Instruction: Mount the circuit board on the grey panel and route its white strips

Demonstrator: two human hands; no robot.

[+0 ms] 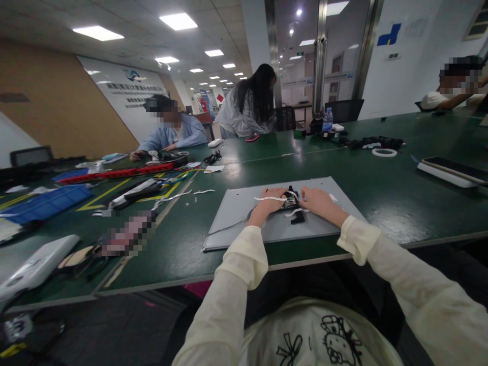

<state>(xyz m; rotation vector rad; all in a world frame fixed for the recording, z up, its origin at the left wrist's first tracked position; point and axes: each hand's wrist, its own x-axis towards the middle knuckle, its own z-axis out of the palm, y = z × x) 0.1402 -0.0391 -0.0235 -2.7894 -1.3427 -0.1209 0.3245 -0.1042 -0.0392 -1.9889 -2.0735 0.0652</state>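
Note:
A small black device [293, 202] with a lighter panel lies on a pale grey board [236, 216] in front of me. My left hand [270, 203] is bent round the device's left side, fingers closed against it; a white strip [272, 199] crosses over this hand. From the right, my right hand [317, 200] reaches the device with its fingers curled together at its edge; what they pinch is too small to make out. Another white strip [295, 212] lies by the device's lower part. A thin grey cable [229, 227] runs left from my left hand over the board.
A blue tray [49, 203], a red strip [118, 173], a white case [38, 267] and cables lie to the left. A bottle [327, 120], a white ring [384, 152] and a phone [457, 169] are on the right. Other people are across the table.

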